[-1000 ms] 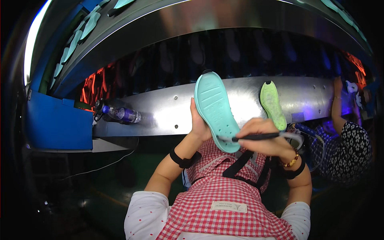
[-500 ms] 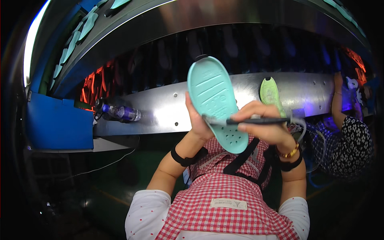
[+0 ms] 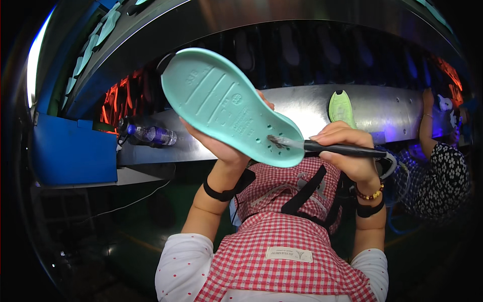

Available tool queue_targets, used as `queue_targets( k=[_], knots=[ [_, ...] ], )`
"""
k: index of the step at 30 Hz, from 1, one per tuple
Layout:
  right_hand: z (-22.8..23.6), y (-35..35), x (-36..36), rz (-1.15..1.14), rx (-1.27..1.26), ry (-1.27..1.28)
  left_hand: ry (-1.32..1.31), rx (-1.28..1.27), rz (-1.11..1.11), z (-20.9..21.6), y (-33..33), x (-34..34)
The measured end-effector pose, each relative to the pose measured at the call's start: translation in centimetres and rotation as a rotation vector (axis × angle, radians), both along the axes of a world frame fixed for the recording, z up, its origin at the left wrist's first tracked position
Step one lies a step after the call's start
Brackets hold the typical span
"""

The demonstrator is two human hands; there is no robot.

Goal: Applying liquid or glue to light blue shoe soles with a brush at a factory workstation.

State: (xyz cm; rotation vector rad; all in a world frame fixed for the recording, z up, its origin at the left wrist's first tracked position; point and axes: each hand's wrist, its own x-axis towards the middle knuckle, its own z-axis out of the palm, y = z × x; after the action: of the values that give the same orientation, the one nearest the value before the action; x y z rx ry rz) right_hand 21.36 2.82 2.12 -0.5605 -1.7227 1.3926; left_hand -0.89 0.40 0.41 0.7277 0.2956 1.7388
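A turquoise shoe sole (image 3: 216, 103) is held up in front of me, slanting from upper left to lower right. My left hand (image 3: 221, 147) grips it from beneath and along its edges, with fingertips showing past the far side. A small black piece sticks out at the sole's upper-left end. My right hand (image 3: 349, 151) is closed around a black-handled brush (image 3: 313, 146). The bristles touch the face of the sole among the small holes at its lower-right end. A clear tube (image 3: 391, 165) curves from the rear of the brush handle.
A metal ledge (image 3: 201, 155) runs across ahead, with a water bottle (image 3: 156, 135) at left and a light green sole (image 3: 341, 107) at right. Dark racks with soles stand behind. A blue box (image 3: 73, 151) is at left; another person's arm (image 3: 426, 121) is at right.
The turquoise sole has swung with its upper end to the left and looks larger. The brush tip has shifted from the sole's left edge to the holes in its lower end.
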Motion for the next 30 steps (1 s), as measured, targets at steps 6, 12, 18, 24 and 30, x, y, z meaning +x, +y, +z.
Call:
queue_targets(
  k=[6, 12, 18, 24, 30],
  knots=[
    [-0.2, -0.1, 0.1, 0.262, -0.040, 0.025, 0.035, -0.027, -0.029, 1.1, -0.2, -0.5],
    [-0.4, -1.9, -1.9, 0.170, -0.736, 0.504, -0.004, -0.371, 0.004, 1.8, -2.5, 2.7],
    [1.6, -2.3, -1.9, 0.227, -0.287, -0.134, -0.053, -0.355, -0.301, -3.6, -2.2, -0.9],
    [1.4, -1.2, -1.9, 0.208, 0.032, -0.129, -0.095, -0.321, -0.540, -1.2, -1.1, -1.3],
    [2.4, 0.7, -0.2, 0.380, 0.132, -0.094, 0.119, -0.586, -0.806, -1.0, -0.6, -2.7]
  ],
)
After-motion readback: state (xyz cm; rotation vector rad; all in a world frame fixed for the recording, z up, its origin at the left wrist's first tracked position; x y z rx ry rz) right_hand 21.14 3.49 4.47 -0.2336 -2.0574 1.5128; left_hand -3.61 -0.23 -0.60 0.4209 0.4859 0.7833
